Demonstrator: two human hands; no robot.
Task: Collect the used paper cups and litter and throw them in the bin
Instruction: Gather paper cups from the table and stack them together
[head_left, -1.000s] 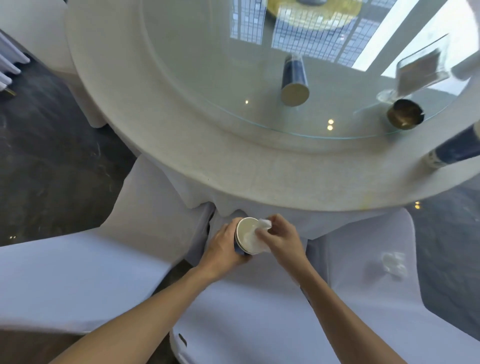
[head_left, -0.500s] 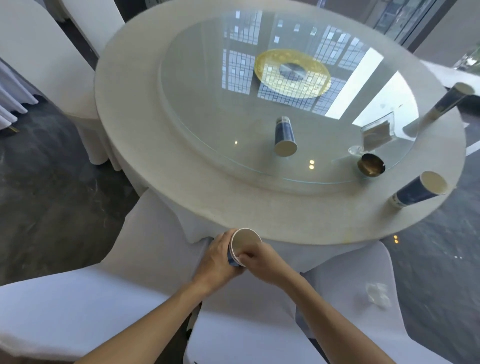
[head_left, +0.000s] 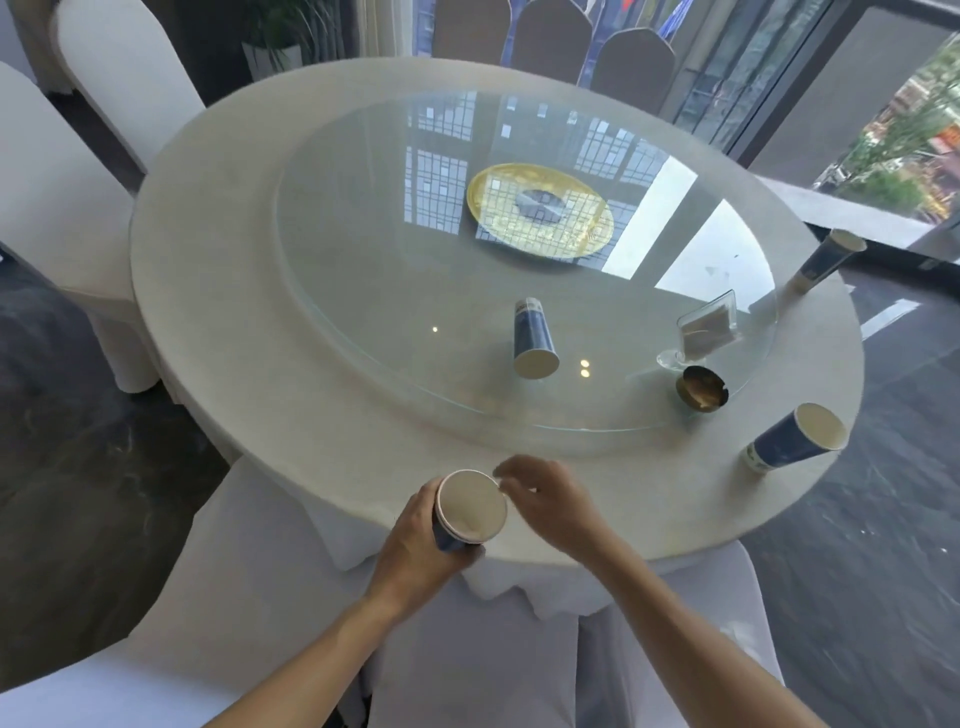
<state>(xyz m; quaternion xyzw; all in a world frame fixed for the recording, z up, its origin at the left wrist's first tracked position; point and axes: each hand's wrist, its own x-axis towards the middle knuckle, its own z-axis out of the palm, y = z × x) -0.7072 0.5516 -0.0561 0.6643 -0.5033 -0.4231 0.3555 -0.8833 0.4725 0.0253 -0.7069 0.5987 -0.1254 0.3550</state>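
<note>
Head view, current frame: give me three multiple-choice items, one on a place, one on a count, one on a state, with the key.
1. Where does the brass ashtray sit?
A. on the glass turntable's near-right edge
B. on a chair seat
C. on the floor

2. How many blue paper cups stand on the table, besides the held one?
A. one
B. three
C. five

3. What is the left hand doing?
A. resting flat on the tablecloth
B. holding a blue paper cup, mouth up
C. pointing at the window

Key: 1 A, it stands just inside the glass rim. 2 B, the centre cup, near-right cup and far-right cup. 3 B, its fingers wrap the cup's wall; the right hand is beside the rim.
</note>
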